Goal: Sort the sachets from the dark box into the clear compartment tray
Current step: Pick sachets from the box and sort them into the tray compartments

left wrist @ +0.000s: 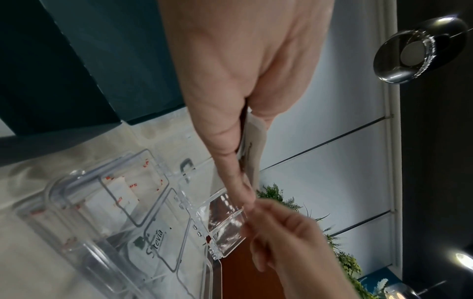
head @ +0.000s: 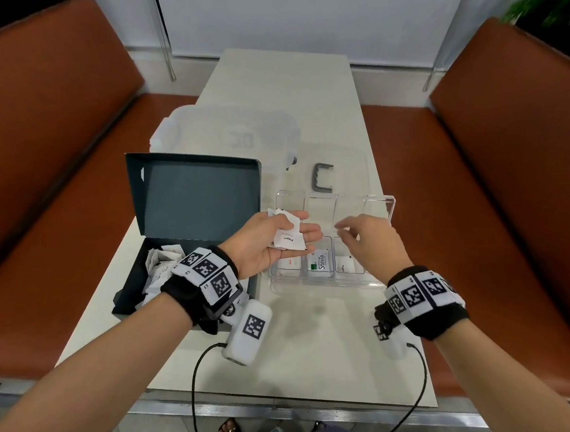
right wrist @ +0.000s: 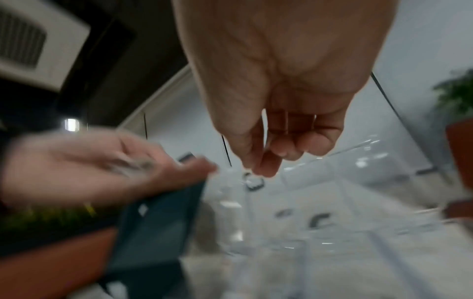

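Note:
My left hand is palm up over the left end of the clear compartment tray. It holds several white sachets. In the left wrist view the thumb pinches a sachet against the fingers. My right hand hovers just right of them, above the tray, fingers loosely curled and thumb near the forefinger, with nothing in it. The dark box stands with its lid up at the left, and more sachets lie inside. A Stevia sachet and other sachets lie in the tray's near compartments.
The tray's clear hinged lid stands up at the right end. A grey clip and a translucent container lie behind on the pale table. Brown benches flank the table. Cables hang from both wrist cameras.

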Tool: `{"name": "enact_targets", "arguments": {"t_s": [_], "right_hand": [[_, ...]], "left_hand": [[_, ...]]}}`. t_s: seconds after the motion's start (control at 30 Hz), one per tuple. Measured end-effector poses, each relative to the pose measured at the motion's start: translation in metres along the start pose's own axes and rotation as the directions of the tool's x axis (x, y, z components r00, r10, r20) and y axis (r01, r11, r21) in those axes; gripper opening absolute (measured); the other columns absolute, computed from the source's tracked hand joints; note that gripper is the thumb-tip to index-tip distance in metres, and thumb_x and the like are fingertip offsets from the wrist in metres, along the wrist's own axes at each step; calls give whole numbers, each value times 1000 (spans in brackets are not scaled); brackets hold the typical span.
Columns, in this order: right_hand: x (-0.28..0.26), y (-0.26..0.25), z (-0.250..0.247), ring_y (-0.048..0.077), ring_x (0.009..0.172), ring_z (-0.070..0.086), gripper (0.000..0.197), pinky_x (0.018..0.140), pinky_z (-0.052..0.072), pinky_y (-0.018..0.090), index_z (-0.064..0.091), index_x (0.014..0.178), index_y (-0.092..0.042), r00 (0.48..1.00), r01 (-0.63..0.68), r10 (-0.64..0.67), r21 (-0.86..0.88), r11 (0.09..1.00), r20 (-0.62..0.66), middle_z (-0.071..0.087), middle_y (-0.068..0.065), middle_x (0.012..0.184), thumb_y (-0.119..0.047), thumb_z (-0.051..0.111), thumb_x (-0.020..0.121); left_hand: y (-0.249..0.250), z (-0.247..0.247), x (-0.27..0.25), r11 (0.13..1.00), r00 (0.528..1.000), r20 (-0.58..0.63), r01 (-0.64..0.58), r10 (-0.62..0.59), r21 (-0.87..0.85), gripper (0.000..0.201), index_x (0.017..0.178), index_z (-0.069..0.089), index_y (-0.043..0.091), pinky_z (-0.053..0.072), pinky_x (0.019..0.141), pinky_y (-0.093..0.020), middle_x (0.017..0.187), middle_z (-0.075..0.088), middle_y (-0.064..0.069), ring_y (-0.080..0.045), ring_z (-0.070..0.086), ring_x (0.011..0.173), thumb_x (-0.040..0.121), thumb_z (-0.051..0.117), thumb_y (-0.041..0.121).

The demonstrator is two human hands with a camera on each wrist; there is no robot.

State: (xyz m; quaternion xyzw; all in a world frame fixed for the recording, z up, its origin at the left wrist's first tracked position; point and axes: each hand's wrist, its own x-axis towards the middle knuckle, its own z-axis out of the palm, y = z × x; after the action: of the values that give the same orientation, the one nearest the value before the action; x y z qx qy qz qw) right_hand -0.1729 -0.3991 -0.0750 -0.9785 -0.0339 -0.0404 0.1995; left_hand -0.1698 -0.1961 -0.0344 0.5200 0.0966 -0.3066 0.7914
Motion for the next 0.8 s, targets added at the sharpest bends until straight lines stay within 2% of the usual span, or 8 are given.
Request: {"name": "enact_targets", "arguments": {"t_s": [0.07,0.13,0.27,0.4,0.5,0.57,0.67,0.8], "right_hand": [[-11,-22,-8,13,66,65,14,59,50,24,65,99,-24,995,-32,62,356,934,-74,69,-1,75,-34,57,93],[-19,-45,-7,10,56,66,18,53,53,23,59,94,-24,993,-108,116,578,809,22,69,0,67,-40,64,87],[-20,-58,2,14,55,68,23,49,54,25,58,99,-12,976,-196,199,763,616,90,67,12,75,-13,73,82],[-12,-43,-4,16,56,68,18,51,54,23,65,96,-16,977,-177,204,742,646,56,69,11,75,-5,71,83],[-8,-32,-11,13,59,66,21,55,55,22,69,97,-24,989,-141,131,648,748,64,68,6,80,-6,66,86],[-4,-28,-17,14,64,65,25,61,55,23,66,104,-27,996,-91,70,573,814,59,67,5,80,-10,68,85],[2,-27,-23,11,63,63,21,65,53,21,67,99,-20,998,-57,37,513,857,49,68,2,71,-19,76,80],[7,-29,-22,3,51,61,5,57,55,18,74,89,-12,995,-86,42,574,814,91,64,-3,58,-15,71,85]], "left_hand": [[-3,2,4,1000,1000,-14,-25,25,11,35,130,50,-3,59,81,-40,119,64,-25,-32,66,108,98,35,-5],[-7,4,8,996,998,-30,-59,61,63,34,129,53,1,59,81,-37,116,67,-20,-28,67,105,98,40,-3],[-13,7,14,988,993,-47,-106,111,110,31,129,57,3,57,82,-38,113,68,-17,-25,66,94,99,48,4],[-10,2,13,990,993,-50,-103,108,98,28,124,61,2,59,79,-39,120,65,-19,-27,66,96,98,51,7],[-7,-1,12,990,993,-45,-105,110,96,27,122,59,-3,61,70,-34,119,66,-21,-29,69,92,98,51,4],[-7,-4,12,979,993,-14,-113,117,169,27,122,59,-4,61,71,-33,116,67,-20,-30,70,95,96,54,3],[-8,-5,11,951,993,41,-115,108,288,26,119,60,-2,60,79,-38,114,68,-20,-33,69,98,94,57,2],[-9,-5,12,943,992,89,-109,85,314,20,112,63,0,58,83,-37,114,69,-17,-30,68,102,92,59,0]]}}
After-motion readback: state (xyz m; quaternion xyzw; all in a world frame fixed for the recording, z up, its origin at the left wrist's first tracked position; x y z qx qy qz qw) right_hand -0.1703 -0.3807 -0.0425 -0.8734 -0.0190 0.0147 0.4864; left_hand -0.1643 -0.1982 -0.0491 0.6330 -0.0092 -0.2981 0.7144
